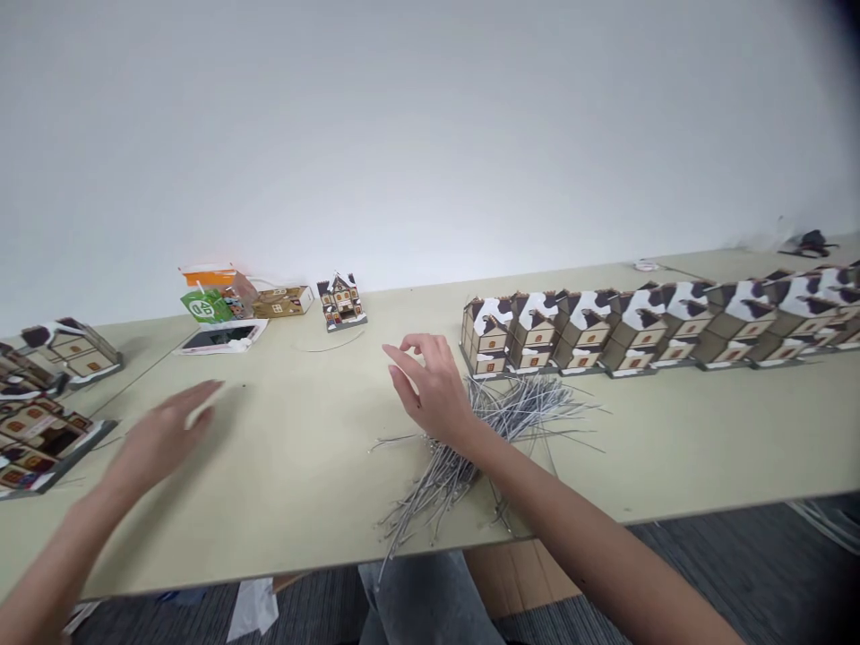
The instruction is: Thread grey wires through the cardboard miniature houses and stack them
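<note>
My left hand (161,441) hovers over the left part of the table, slightly blurred. Its fingers are stretched out and the thumb stands apart, with nothing seen in it. Closest to it are model houses (40,434) with snowy roofs at the left edge. My right hand (434,387) is over the table's middle, its fingers curved and apart, also holding nothing visible. Below the right wrist lies a loose bundle of thin grey wires (450,475), partly hidden by the forearm. A single small house front (341,303) stands farther back, with one thin wire (336,345) lying before it.
A row of several model houses (635,331) runs along the right side of the table (288,502). At the back left are a phone (220,337), a green packet (207,306) and a house piece lying down (282,302). A black item (812,243) sits far right, near the wall.
</note>
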### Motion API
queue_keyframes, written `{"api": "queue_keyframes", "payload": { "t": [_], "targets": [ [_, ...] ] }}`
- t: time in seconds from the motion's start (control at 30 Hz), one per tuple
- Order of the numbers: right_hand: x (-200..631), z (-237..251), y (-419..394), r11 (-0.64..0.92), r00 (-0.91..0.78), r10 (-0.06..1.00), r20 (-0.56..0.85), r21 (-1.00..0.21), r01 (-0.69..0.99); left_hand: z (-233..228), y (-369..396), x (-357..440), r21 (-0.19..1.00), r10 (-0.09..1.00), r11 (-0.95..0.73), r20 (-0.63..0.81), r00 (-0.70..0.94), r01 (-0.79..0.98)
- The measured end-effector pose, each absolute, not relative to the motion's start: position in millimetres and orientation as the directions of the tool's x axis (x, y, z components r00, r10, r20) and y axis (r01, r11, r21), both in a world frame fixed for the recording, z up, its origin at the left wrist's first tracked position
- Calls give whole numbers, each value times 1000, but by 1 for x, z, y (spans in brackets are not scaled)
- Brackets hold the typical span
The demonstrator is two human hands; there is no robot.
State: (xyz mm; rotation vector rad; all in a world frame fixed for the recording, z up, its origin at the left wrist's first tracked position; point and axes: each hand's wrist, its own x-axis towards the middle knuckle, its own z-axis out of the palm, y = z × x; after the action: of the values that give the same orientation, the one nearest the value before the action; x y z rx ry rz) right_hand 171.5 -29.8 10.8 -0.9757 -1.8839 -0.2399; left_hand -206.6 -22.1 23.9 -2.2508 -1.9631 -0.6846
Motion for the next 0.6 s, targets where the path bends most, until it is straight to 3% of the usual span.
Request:
{"api": "queue_keyframes", "payload": {
  "t": [0.07,0.13,0.23,0.43,0.6],
  "targets": [
    [174,11,-28,641,-217,554,804,-246,727,29,-27,-137,246,928,-317,279,247,916],
    [176,11,-25,621,-227,585,779,-250,743,31,-34,-79,296,866,-500,144,479,814],
    [179,10,-22,589,-246,637,731,-255,767,29,-43,-26,339,778,-602,43,627,723],
    [179,11,-21,586,-386,718,579,-204,784,17,-37,-15,373,803,-554,3,596,745],
    [174,9,-21,709,-543,637,547,-140,691,36,-19,-20,498,846,-513,153,511,699]
  ]
}}
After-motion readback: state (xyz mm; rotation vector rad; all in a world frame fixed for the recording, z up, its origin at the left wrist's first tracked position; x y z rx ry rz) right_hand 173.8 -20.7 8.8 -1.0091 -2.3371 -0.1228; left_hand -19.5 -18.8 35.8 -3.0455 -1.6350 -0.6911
